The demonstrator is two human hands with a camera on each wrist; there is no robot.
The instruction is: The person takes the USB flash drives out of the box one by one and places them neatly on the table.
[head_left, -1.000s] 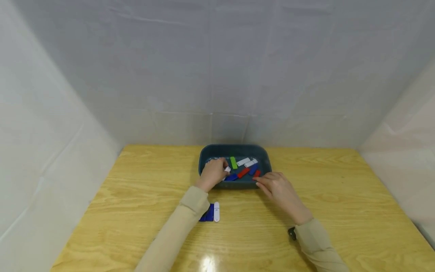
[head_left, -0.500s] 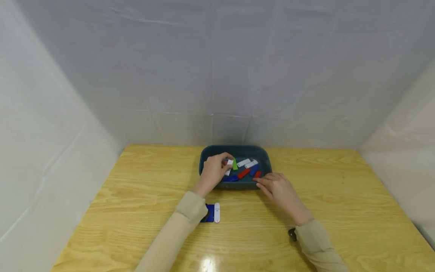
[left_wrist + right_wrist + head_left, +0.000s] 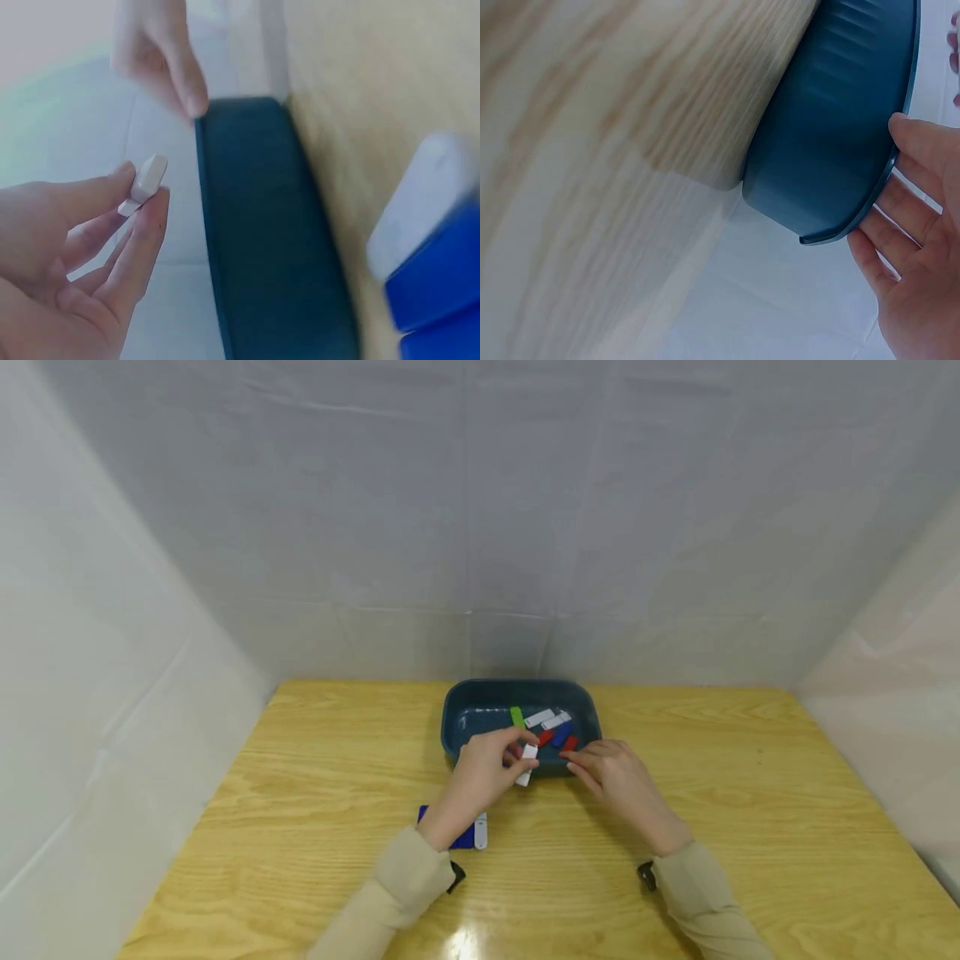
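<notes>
My left hand (image 3: 491, 764) pinches a small white block (image 3: 527, 762) between thumb and fingers, just in front of the dark blue tray (image 3: 457, 735); the left wrist view shows the white block (image 3: 144, 182) at my fingertips (image 3: 156, 206) beside the tray wall (image 3: 262, 240). My right hand (image 3: 611, 774) rests with straight fingers on the tray's near right rim (image 3: 889, 172). In the tray lie green (image 3: 517, 717), white (image 3: 538, 718), red (image 3: 569, 743) and blue (image 3: 561, 735) blocks.
A blue block (image 3: 463, 837) and a white block (image 3: 481, 831) lie side by side on the wooden table (image 3: 300, 793) near my left wrist. White cloth walls close in the back and both sides.
My left hand has lifted a white block out of the tray and drawn it back over the near rim. The right hand has stayed at the rim.
</notes>
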